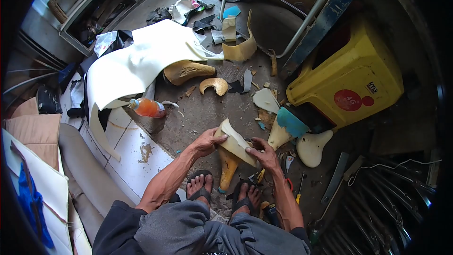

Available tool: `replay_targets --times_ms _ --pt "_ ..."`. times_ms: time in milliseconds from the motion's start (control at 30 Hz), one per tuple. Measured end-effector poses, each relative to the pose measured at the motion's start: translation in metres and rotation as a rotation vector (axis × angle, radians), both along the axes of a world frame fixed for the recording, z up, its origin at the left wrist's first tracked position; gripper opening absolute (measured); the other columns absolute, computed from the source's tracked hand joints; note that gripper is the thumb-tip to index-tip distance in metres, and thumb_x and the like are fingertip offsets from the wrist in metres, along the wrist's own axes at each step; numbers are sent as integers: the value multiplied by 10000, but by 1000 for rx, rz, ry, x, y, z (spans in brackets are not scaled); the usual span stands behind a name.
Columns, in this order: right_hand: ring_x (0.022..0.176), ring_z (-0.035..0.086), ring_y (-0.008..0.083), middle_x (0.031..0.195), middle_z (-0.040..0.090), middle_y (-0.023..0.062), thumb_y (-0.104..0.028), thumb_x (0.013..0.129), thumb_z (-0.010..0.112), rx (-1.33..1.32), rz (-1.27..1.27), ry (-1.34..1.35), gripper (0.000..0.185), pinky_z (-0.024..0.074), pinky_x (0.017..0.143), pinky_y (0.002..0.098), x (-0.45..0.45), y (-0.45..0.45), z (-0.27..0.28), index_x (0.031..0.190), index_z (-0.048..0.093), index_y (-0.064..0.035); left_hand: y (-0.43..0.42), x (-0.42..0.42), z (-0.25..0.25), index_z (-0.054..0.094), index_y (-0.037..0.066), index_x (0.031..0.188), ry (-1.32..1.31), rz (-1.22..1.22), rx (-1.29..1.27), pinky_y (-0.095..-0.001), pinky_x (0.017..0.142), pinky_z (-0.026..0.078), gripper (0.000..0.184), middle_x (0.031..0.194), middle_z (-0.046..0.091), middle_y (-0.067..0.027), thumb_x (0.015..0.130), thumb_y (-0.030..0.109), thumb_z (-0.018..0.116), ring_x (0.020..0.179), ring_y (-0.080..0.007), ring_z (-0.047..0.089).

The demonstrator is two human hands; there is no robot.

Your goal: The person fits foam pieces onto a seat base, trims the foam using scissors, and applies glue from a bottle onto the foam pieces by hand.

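Observation:
Between my two hands is a cream foam piece [232,142] with a pale, uneven top edge. My left hand [206,142] grips its left end, thumb on the near face. My right hand [264,153] holds its lower right end, with the thumb pressed on it. Just below, a yellowish, worn foam piece [228,167] is partly hidden by the held one; I cannot tell whether they touch. Right of my right hand lie a cream foam piece with a blue patch [289,123] and a rounded, saddle-shaped cream piece [312,148].
A big white foam sheet [137,56] spreads at upper left, near an orange drink bottle [148,107]. A yellow plastic stool [358,75] lies tipped at right. Foam scraps litter the floor. A screwdriver [299,193] is by my right forearm; metal rods [377,208] fill the lower right.

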State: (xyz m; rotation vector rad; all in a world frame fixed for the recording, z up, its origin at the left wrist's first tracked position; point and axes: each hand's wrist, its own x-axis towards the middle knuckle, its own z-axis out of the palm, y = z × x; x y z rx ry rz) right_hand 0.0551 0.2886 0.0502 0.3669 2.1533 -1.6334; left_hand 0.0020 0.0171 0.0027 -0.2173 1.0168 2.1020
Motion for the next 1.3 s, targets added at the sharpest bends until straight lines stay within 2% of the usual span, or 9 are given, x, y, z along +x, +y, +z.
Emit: replay_targets --times_ms 200,400,600,700,900,1000,1100,1167,1300 --pt "1173 619 284 1221 661 167 -487 825 797 28 117 5 701 460 1048 390 -16 -2 -2 1329 629 -28 -5 0 -3 476 -7 1398 50 -4 23 -369 1102 429 627 1326 620 -110 898 208 789 1232 -230 594" --pt "930 611 167 987 694 56 -446 850 790 -71 159 -149 518 469 849 330 -10 -1 -9 1151 701 -34 -8 -5 4 536 -24 1368 102 -168 -84 -357 1083 425 597 1279 650 -99 888 216 798 1200 -203 603" --pt "884 621 153 937 698 31 -410 823 827 -131 100 -171 492 474 832 309 -7 0 -6 1107 703 -28 -7 -15 14 602 -23 1296 69 -335 -213 -343 1013 462 577 1201 690 -90 860 282 824 1115 -191 636" --pt "864 614 116 948 694 17 -329 851 821 -125 59 -198 384 476 799 286 -6 -2 -12 1068 702 -35 -6 -15 15 607 -23 1293 64 -308 -200 -348 1017 460 567 1204 692 -83 863 278 820 1114 -192 638" --pt "934 634 147 1004 706 42 -353 876 788 -45 139 -258 427 487 853 308 -13 -3 1 1130 692 -24 -6 -16 3 597 -11 1311 99 -323 -189 -346 1022 467 567 1210 689 -73 865 262 816 1121 -179 635" --pt "1052 632 183 1140 691 84 -380 938 723 29 101 -21 492 494 920 336 -6 -3 -8 1269 648 -24 -9 -16 9 591 5 1325 98 -265 -265 -351 1030 468 557 1222 684 -70 876 255 805 1126 -177 634" --pt "1142 615 211 1268 650 115 -396 995 653 -83 -85 28 550 492 969 345 0 -3 -4 1401 561 -38 -20 -20 27 579 54 1340 102 31 -192 -388 1024 474 495 1255 665 -63 922 255 754 1147 -199 632" --pt "1115 626 211 1254 645 126 -395 1020 618 -103 -92 -41 555 526 917 344 1 4 -10 1444 514 -53 -31 -30 36 543 61 1377 26 203 54 -412 1006 501 496 1302 641 -79 955 253 718 1174 -221 619" --pt "963 656 158 1042 676 94 -350 992 675 -94 -242 77 490 545 745 293 6 7 -19 1345 573 -25 -42 -58 28 517 59 1393 28 505 80 -415 927 543 505 1288 639 -86 969 260 704 1126 -213 631"
